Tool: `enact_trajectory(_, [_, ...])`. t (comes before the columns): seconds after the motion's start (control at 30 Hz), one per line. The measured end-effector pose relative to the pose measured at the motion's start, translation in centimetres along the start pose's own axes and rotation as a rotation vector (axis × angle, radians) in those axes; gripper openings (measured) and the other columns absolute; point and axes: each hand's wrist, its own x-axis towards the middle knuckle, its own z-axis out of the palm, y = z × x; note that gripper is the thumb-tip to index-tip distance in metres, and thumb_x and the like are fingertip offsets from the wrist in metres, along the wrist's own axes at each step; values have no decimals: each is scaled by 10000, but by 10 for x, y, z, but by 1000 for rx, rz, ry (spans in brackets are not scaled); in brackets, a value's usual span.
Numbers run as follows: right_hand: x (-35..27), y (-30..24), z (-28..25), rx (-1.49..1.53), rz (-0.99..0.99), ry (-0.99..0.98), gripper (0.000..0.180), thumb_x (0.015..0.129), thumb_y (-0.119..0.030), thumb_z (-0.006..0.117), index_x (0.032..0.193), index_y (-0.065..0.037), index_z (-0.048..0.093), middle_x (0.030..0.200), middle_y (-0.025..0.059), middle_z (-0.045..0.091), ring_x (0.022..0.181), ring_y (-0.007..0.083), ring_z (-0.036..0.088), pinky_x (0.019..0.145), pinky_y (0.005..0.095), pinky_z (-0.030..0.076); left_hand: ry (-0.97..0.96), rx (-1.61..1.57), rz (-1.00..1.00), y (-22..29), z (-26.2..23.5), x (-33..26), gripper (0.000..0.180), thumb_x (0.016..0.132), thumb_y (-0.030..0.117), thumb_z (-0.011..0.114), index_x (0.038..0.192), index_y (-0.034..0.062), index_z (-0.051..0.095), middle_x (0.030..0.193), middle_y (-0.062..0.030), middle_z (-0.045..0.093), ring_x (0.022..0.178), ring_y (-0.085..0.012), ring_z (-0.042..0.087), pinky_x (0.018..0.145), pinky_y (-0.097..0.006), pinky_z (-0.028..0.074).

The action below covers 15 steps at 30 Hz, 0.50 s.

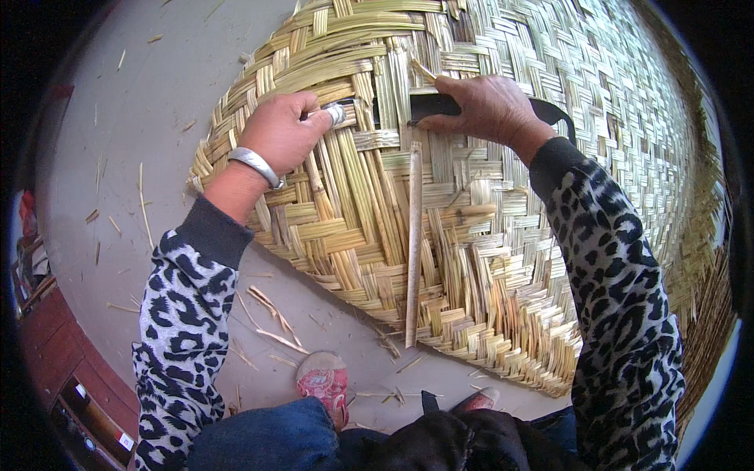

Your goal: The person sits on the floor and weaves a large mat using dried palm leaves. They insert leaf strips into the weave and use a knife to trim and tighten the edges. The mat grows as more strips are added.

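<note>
A large woven reed mat [503,235] lies on the grey floor in front of me. My left hand [284,129], with a metal bangle on the wrist and a ring, is closed on the reed strips near the mat's upper left edge. My right hand [487,106] grips a dark flat knife-like tool [436,104] whose blade lies across the weave between the two hands. A long loose reed strip [413,243] runs straight down from under the blade to the mat's near edge.
Reed scraps [271,314] litter the grey floor [141,102] on the left and near my red patterned shoe [323,378]. A reddish wooden piece of furniture [59,353] stands at the lower left. The mat's frayed edge [503,369] runs diagonally close to my knees.
</note>
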Motion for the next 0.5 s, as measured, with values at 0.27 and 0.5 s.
enact_trajectory(0.27, [-1, -2, -4, -41, -9, -18, 557, 859, -661, 648, 1071, -146, 650, 797, 88, 721, 694, 269, 705, 618, 388, 551, 445, -167, 130, -7, 24, -24, 192, 922, 231, 697, 980, 50, 670, 946, -97, 657, 846, -278, 668, 761, -371, 555])
enact_trajectory(0.5, [-1, -1, -4, -9, -7, -35, 602, 859, -681, 620, 1090, -126, 653, 778, 129, 712, 723, 333, 706, 647, 448, 552, 481, 116, 373, -17, 37, -70, 449, 915, 148, 661, 1348, 68, 570, 1385, -138, 527, 1269, -328, 536, 1062, -406, 462])
